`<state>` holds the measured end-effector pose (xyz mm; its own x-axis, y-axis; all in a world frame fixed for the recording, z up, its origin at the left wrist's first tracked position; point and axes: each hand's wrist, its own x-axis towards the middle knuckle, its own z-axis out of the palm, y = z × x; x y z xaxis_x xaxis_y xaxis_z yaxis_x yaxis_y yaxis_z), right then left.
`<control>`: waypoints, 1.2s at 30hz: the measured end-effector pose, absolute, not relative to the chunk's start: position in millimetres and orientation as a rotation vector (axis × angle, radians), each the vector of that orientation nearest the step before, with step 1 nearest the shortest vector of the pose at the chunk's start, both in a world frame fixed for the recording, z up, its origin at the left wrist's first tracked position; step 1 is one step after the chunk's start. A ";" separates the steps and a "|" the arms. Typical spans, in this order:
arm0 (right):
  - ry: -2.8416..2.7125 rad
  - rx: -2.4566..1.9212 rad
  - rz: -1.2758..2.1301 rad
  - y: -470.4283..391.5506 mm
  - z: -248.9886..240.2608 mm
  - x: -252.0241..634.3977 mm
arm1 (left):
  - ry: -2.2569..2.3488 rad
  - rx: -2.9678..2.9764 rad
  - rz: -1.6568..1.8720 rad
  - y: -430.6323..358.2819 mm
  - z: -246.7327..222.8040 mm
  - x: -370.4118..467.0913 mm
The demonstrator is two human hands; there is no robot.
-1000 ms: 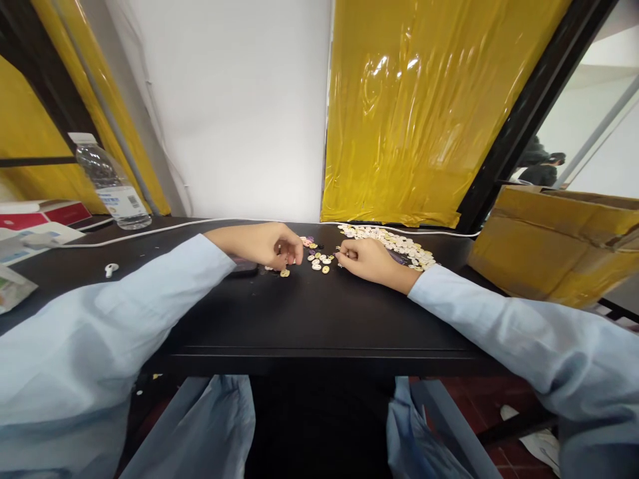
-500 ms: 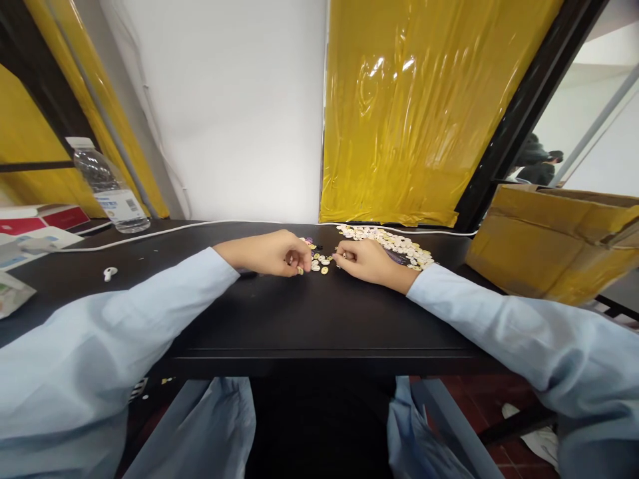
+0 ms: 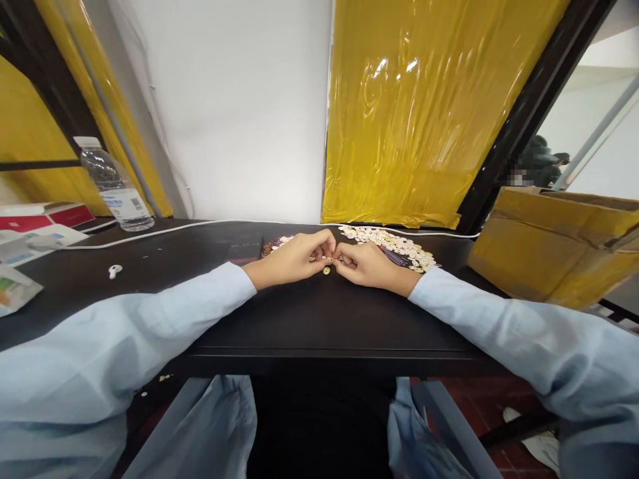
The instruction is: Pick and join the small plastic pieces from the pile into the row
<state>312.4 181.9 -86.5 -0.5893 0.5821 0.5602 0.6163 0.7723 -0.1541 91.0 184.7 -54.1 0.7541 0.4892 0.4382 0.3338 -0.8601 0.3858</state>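
Note:
Over the black table [image 3: 319,319], my left hand [image 3: 303,257] and my right hand [image 3: 363,264] meet fingertip to fingertip. Both are pinched closed around something small; what it is cannot be made out. One small yellowish oval piece [image 3: 327,271] lies on the table just below the fingertips. Behind and right of my right hand spreads a pile of pale oval pieces [image 3: 399,246], with a dark slim object [image 3: 392,256] beside it. Left of my left wrist, a dark flat box [image 3: 244,249] and some reddish-brown and pale items [image 3: 273,245] show in part.
A cardboard box [image 3: 544,246] stands at the right. On the left are a plastic bottle [image 3: 120,193], a white earbud [image 3: 114,271], a red and white box [image 3: 50,216] and a packet [image 3: 17,289]. A white cable [image 3: 200,224] runs along the back. People appear far right.
My left hand has moved right to meet my right hand, uncovering the dark flat box and brownish items behind its wrist. My right hand has barely moved.

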 end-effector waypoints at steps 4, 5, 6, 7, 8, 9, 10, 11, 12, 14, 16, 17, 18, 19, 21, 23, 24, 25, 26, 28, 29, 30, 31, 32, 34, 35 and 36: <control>-2.321 -0.974 -0.042 179.9 -83.5 311.1 | 0.675 2.694 0.754 190.9 -56.8 85.1; -2.300 -1.023 -0.037 180.0 -82.7 310.9 | 0.698 2.693 0.766 192.8 -57.3 83.6; -2.269 -1.080 -0.033 180.8 -82.1 310.9 | 0.724 2.694 0.785 194.6 -57.5 82.1; -2.229 -1.139 -0.026 182.2 -81.9 311.3 | 0.750 2.700 0.805 196.2 -56.9 80.7; -2.184 -1.193 -0.010 184.1 -82.0 312.0 | 0.776 2.709 0.824 197.4 -55.4 79.3; -2.138 -1.234 0.013 186.4 -82.4 313.0 | 0.802 2.722 0.831 198.1 -52.7 77.6; -2.101 -1.263 0.041 188.8 -83.1 314.2 | 0.833 2.733 0.816 198.3 -48.8 75.5; -2.080 -1.275 0.067 190.9 -83.9 315.4 | 0.872 2.736 0.780 197.9 -44.0 72.7; -2.076 -1.277 0.085 192.5 -84.7 316.5 | 0.918 2.725 0.704 197.1 -38.4 69.1; -2.098 -1.272 0.087 193.9 -85.6 317.6 | 1.016 2.629 0.505 195.2 -26.6 59.9; -2.133 -1.269 0.059 192.8 -85.5 317.1 | 1.042 2.556 0.332 194.1 -17.0 49.7; -2.148 -1.270 0.046 191.9 -85.2 316.5 | 1.038 2.529 0.255 194.1 -13.9 45.4; -2.162 -1.271 0.038 190.9 -84.7 315.8 | 1.042 2.508 0.206 194.6 -12.1 42.1; -2.170 -1.274 0.034 190.0 -84.3 315.3 | 1.045 2.503 0.174 195.2 -11.5 40.0; -2.175 -1.275 0.037 188.9 -83.6 314.6 | 1.068 2.529 0.153 196.8 -13.1 39.8; -2.174 -1.267 0.038 188.8 -83.4 314.7 | 1.104 2.595 0.160 198.3 -17.0 42.9; -2.176 -1.261 0.037 188.9 -83.5 314.8 | 1.125 2.626 0.167 198.9 -19.1 44.9; -2.181 -1.255 0.036 189.0 -83.6 314.9 | 1.145 2.651 0.171 199.5 -21.2 46.7; -2.186 -1.252 0.035 189.1 -83.7 314.9 | 1.163 2.670 0.173 199.8 -23.0 48.1; -2.194 -1.249 0.035 189.1 -83.7 314.8 | 1.176 2.701 0.168 199.6 -25.3 49.9; -2.195 -1.251 0.034 188.9 -83.6 314.7 | 1.172 2.717 0.171 198.9 -25.7 50.5; -2.192 -1.254 0.032 188.6 -83.4 314.6 | 1.165 2.734 0.191 197.7 -25.7 51.2; -2.188 -1.255 0.029 188.3 -83.2 314.5 | 1.154 2.751 0.230 196.2 -25.3 52.1; -2.185 -1.251 0.026 188.0 -83.0 314.5 | 1.143 2.761 0.286 194.4 -24.9 53.3; -2.189 -1.221 0.032 187.0 -82.7 314.5 | 1.122 2.745 0.407 190.5 -24.7 57.0; -2.199 -1.195 0.042 186.4 -82.6 314.5 | 1.107 2.723 0.461 188.8 -25.4 59.4; -2.216 -1.163 0.056 185.7 -82.5 314.5 | 1.079 2.702 0.513 187.3 -26.9 62.2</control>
<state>314.5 185.7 -82.5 -0.4139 0.7547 0.5090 0.7280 0.6101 -0.3127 62.2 187.3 -26.9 0.6759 0.6944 0.2467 0.6299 -0.7182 0.2957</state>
